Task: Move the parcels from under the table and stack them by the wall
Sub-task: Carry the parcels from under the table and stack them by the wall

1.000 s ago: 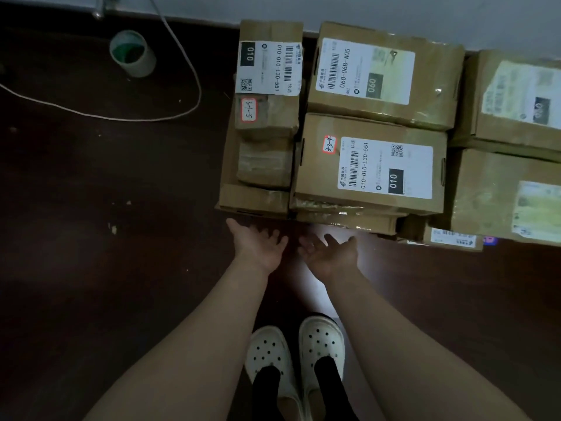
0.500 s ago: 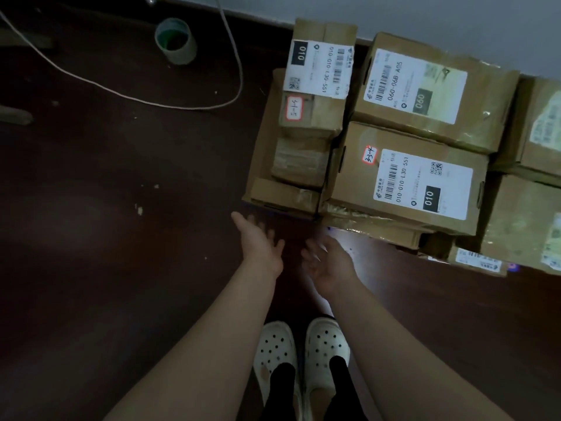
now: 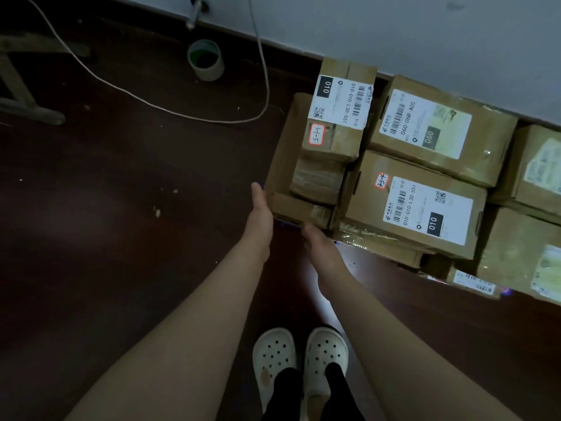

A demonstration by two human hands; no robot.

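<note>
The parcels [image 3: 419, 177] sit stacked on the dark floor [image 3: 121, 238] against the wall [image 3: 394, 28]. The left hand [image 3: 260, 212] lies flat against the near-left corner of the lowest box [image 3: 283, 165], and the right hand [image 3: 315, 241] touches its near edge, fingers hidden; neither hand visibly grips anything.

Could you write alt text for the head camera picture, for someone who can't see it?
Seen from above, a person's left hand and right hand touch the near edge of a flat cardboard box under smaller parcels, part of a stack of labelled parcels by a pale wall. A white cable lies on the dark floor.
</note>
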